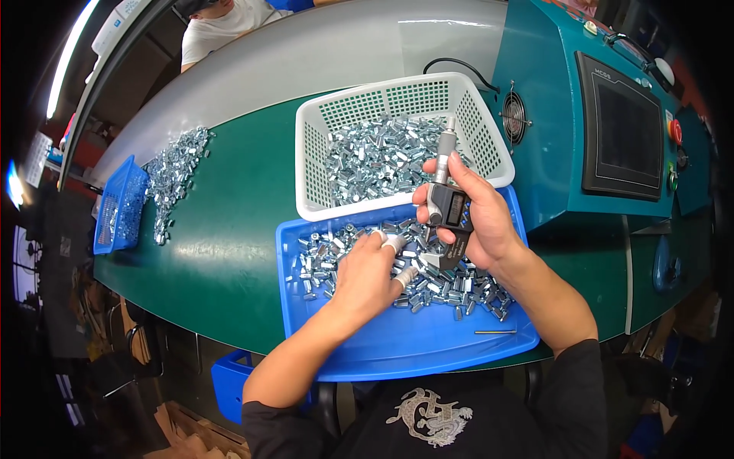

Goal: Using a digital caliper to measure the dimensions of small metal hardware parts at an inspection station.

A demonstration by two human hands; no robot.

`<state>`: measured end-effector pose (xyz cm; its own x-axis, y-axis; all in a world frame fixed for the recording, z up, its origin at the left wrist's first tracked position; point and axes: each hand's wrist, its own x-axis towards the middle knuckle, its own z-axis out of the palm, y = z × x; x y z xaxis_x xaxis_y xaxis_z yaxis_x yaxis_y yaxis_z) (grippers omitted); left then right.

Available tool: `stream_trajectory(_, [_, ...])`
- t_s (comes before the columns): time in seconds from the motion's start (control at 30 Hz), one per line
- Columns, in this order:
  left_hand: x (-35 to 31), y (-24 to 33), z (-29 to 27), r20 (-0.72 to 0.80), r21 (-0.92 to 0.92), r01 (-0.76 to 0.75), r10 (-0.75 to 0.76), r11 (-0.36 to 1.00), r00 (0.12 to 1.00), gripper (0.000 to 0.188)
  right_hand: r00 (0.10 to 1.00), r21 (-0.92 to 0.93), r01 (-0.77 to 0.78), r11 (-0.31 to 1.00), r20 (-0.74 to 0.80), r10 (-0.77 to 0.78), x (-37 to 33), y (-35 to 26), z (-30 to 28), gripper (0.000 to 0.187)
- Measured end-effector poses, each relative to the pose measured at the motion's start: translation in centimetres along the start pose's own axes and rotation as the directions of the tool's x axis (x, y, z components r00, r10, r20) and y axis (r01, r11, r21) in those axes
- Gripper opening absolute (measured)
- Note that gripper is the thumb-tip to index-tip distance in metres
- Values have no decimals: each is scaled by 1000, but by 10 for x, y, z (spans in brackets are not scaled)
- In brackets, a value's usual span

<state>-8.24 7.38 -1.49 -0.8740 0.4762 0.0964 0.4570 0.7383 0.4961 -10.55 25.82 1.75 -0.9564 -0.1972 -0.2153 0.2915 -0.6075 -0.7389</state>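
Micrometer [451, 205] lies gripped between thumb and fingers of the right hand [485, 218] I watch remotely, its thimble reaching past the fingertips. Leftward, I see the left hand's [363, 271] fingers bent down at metal pieces [474, 289], two wearing white covers [408, 277]; I cannot tell whether they grasp one. Blue tray [382, 356] spreads beneath these fingers; white basket [355, 209] stands beyond them.

Legible marking: one short line of pale characters [602, 73] on the upper black bezel [590, 115] of the touchscreen panel [623, 126] on the teal machine cabinet [547, 99]. Markings on the digital micrometer [440, 200], its small display [456, 206] included, are too small to read. The blue marking [116, 22] on the white object [109, 34], upper left, is likewise illegible.
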Motion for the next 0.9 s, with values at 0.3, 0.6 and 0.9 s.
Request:
stream_trajectory(0.3, [1,-3,8,93,61,-49,43,997,995,21,1000,-6,-6,1000,-2,6,-1,-1,-2,41])
stream_trajectory(0.6, [3,2,9,37,125,-33,29,992,999,17,1000,-3,-9,1000,7,9,0,1,-2,43])
stream_trajectory(0.9, [1,4,17,-21,302,-94,105,949,994,12,999,1,-34,999,2,34,-1,2,-1,43])
